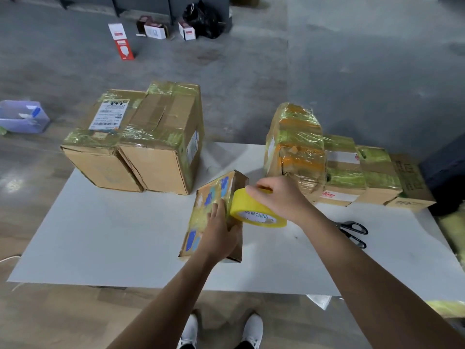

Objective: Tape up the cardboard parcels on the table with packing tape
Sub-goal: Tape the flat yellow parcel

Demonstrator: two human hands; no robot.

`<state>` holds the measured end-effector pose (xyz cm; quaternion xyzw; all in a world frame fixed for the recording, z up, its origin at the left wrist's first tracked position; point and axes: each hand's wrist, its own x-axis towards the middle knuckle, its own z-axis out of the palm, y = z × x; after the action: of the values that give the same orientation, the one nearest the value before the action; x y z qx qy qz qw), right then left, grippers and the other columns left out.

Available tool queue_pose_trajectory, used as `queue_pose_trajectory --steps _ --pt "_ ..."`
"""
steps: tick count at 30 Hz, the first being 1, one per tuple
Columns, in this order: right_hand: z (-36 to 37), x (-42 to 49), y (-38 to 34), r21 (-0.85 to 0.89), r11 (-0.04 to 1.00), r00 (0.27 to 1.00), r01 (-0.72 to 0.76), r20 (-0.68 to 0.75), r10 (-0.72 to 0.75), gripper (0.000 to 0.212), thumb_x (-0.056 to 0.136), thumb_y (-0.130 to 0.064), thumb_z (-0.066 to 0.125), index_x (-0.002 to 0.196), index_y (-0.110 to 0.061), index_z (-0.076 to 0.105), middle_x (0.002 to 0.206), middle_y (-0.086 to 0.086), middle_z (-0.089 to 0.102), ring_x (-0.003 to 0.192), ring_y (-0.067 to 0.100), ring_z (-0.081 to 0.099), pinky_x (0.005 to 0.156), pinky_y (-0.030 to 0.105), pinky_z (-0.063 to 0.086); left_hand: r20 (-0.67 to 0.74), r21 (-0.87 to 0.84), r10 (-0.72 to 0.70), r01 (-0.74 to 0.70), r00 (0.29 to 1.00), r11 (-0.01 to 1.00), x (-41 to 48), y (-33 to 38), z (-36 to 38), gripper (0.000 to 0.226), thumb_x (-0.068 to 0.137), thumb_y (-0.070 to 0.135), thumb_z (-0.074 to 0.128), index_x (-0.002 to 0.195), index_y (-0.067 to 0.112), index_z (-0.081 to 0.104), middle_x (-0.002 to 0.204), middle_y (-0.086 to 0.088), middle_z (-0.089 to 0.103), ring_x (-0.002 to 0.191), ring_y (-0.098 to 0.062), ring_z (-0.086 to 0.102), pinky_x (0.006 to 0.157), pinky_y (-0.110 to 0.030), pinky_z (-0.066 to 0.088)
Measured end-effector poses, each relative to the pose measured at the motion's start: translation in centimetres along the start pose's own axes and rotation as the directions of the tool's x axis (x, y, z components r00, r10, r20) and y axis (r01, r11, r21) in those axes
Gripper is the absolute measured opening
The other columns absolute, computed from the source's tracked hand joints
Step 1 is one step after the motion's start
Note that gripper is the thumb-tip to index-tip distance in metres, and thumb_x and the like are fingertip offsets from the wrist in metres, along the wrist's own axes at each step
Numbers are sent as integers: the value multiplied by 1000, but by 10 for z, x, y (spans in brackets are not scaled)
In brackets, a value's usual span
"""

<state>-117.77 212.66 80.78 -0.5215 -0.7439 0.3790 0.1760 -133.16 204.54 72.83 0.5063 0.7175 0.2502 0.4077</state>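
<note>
Head view: left hand (218, 229) presses flat-fingered on parcel (210, 197); right hand (275, 196) grips tape (251, 210) against its right side. Left boxes (151, 139) and right boxes (339, 170) behind it look already taped; this wrap seems unfinished.

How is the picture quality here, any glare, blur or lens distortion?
Head view: wide-angle stretch toward the frame edges; glare glints off the film-wrapped parcel at right and a floor patch at left; print inside the tape roll reads clearly, so little blur; soft, weak shadows.
</note>
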Motion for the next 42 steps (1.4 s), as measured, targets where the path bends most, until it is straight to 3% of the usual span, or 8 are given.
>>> queue_pose_trajectory --steps 8,14,17,21,25,30,38,42 --pt "4 -7 7 -159 986 992 -40 -123 21 53 91 -36 61 54 -12 31 56 5 21 54 14 22 54 32 19 -15 -144 -12 10 1000 989 -1 -3 -18 59 92 24 55 148 23 36 134 -3 55 116 -22 51 99 -38 44" --pt "17 -11 16 -209 965 985 -161 -95 144 48 93 -38 59 56 -14 39 53 0 26 50 12 25 49 28 20 22 -253 -16 21 1000 967 -2 -8 -33 56 84 25 55 140 27 47 118 1 64 106 -23 59 96 -43 48" --pt "20 -9 11 -175 972 987 -156 -68 147 48 94 -40 58 59 -14 39 53 0 26 49 13 26 51 30 21 113 -609 75 9 991 793 -10 -4 -38 18 90 4 53 106 7 62 87 -6 68 82 -21 62 76 -32 50" --pt "21 -6 9 -239 956 985 -173 -54 165 52 94 -44 57 60 -8 41 56 4 27 49 14 27 51 31 20 181 -764 148 44 972 643 -13 -10 -38 22 96 2 50 114 8 61 102 -6 71 94 -22 65 77 -26 52" --pt "38 -6 16 -240 950 979 -201 -67 190 56 93 -47 54 74 5 57 61 18 40 52 18 34 53 31 25 -13 -238 313 -307 950 922 -14 -9 -35 59 96 8 45 142 43 35 145 -3 47 130 -14 46 92 -29 45" --pt "47 0 1 -381 910 986 -162 -104 132 52 95 -47 52 59 -12 45 52 5 37 50 17 37 47 30 23 70 521 152 -166 986 837 -17 11 -22 83 97 54 33 156 9 -6 163 -6 -15 150 -29 -11 117 -48 25" --pt "47 -2 4 -90 990 994 -108 -9 108 61 92 -56 54 68 -1 45 61 5 29 55 15 34 57 32 25 19 250 175 -175 984 952 -5 -19 -51 73 93 4 38 157 17 4 164 1 -3 147 -27 9 108 -48 37" --pt "54 3 -9 -232 961 989 -148 -38 143 56 92 -54 55 57 -17 31 53 -1 27 50 15 30 51 29 22 12 189 182 -181 983 965 -7 -28 -58 74 92 0 37 157 28 13 165 1 0 142 -28 19 112 -39 27"
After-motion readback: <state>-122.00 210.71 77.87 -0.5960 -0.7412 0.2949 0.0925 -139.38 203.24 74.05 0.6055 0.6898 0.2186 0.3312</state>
